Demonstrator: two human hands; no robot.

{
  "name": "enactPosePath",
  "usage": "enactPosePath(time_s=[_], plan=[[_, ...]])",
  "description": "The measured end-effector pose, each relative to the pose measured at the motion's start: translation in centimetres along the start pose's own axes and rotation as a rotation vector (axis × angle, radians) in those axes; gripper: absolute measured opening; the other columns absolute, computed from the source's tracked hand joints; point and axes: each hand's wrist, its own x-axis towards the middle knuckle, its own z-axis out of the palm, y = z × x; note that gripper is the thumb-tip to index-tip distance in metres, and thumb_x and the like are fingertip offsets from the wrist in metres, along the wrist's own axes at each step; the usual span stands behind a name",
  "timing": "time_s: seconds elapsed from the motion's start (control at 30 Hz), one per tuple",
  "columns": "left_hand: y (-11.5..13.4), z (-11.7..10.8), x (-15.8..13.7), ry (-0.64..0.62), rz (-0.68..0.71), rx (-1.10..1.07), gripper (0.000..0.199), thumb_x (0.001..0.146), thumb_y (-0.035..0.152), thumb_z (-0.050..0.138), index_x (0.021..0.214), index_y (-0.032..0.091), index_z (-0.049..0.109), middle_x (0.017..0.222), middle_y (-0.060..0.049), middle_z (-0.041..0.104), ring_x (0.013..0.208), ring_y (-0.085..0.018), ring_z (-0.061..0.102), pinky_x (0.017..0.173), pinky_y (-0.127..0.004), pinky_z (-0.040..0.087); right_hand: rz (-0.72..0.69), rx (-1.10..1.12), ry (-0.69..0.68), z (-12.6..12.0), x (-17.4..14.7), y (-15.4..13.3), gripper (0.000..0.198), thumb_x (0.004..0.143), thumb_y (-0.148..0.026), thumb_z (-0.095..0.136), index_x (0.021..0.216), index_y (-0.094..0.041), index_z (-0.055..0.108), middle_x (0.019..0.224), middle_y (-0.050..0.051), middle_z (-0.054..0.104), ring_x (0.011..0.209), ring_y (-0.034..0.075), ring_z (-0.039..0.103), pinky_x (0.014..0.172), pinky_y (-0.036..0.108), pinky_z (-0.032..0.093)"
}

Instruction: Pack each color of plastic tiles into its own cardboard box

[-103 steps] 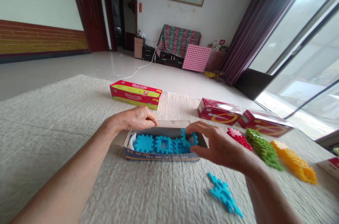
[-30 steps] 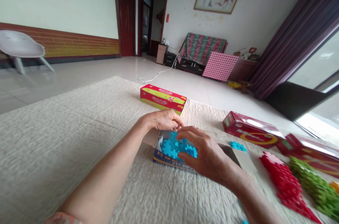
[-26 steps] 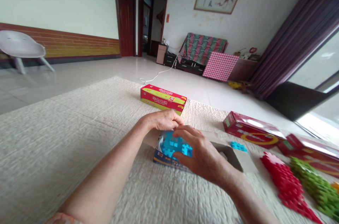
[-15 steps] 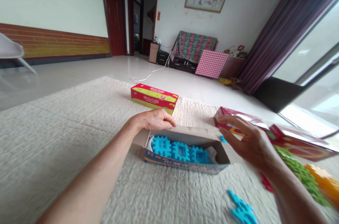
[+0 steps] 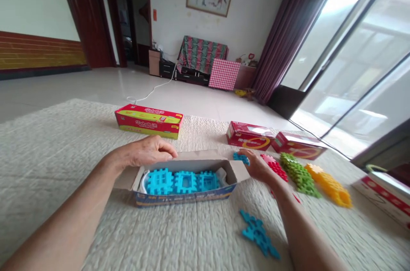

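Observation:
An open cardboard box (image 5: pixel 188 197) lies on the textured mat, its flaps folded out. Inside it sit blue interlocking plastic blocks (image 5: pixel 185 182) in a row, with a pale thing at either end. My left hand (image 5: pixel 152 150) is closed at the far left edge of the box, its fingers on the flap. To the right of the box, my right hand (image 5: pixel 256 166) has its fingers closed on a small blue interlocking piece (image 5: pixel 241 158) on the mat. Another blue piece group (image 5: pixel 259 232) lies nearer to me, by my right forearm.
Red (image 5: pixel 274 167), green (image 5: pixel 297 175) and yellow interlocking pieces (image 5: pixel 329 183) lie in rows at right. A red and yellow box (image 5: pixel 149 121) stands beyond my left hand. Two dark red boxes (image 5: pixel 250 135) stand behind the rows. A white and red box (image 5: pixel 384 194) is at far right.
The view has turned to the right. My right hand has come down from above the box's right side to the blue piece on the mat. My left hand stays at the flap.

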Motion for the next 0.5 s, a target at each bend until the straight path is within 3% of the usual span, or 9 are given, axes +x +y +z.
enactPosePath(time_s=[0.17, 0.3, 0.4, 0.5], plan=[[0.2, -0.1, -0.1, 0.002, -0.001, -0.010, 0.030, 0.074, 0.030, 0.050, 0.091, 0.020, 0.073, 0.088, 0.000, 0.071, 0.079, -0.015, 0.060, 0.068, -0.021, 0.040, -0.019, -0.007, -0.018, -0.2, 0.1, 0.3, 0.027, 0.069, -0.011, 0.055, 0.093, -0.018, 0.065, 0.100, 0.009, 0.071, 0.091, 0.022, 0.066, 0.082, 0.034, 0.051], [0.2, -0.1, -0.2, 0.015, 0.002, 0.002, 0.031, 0.074, 0.029, 0.051, 0.093, 0.020, 0.073, 0.086, 0.000, 0.071, 0.076, -0.014, 0.060, 0.066, -0.021, 0.040, -0.012, -0.118, 0.070, -2.4, 0.6, -0.8, 0.028, 0.070, -0.015, 0.055, 0.095, -0.019, 0.065, 0.101, 0.009, 0.070, 0.090, 0.024, 0.067, 0.080, 0.038, 0.052], [0.0, -0.1, -0.1, 0.021, 0.022, 0.013, 0.031, 0.074, 0.029, 0.051, 0.094, 0.018, 0.073, 0.086, -0.002, 0.071, 0.075, -0.014, 0.059, 0.065, -0.022, 0.039, -0.093, -0.072, 0.159, -4.8, 1.0, -4.3, 0.028, 0.072, -0.022, 0.059, 0.100, -0.021, 0.065, 0.112, 0.009, 0.067, 0.097, 0.024, 0.065, 0.084, 0.041, 0.052], [-0.1, -0.1, -0.1, 0.024, 0.032, 0.009, 0.031, 0.075, 0.030, 0.053, 0.094, 0.017, 0.073, 0.087, -0.003, 0.072, 0.076, -0.014, 0.060, 0.065, -0.022, 0.040, -0.242, 0.066, 0.174, -5.8, 0.8, -9.9, 0.031, 0.076, -0.025, 0.060, 0.107, -0.021, 0.062, 0.123, 0.008, 0.062, 0.112, 0.024, 0.059, 0.095, 0.043, 0.046]])
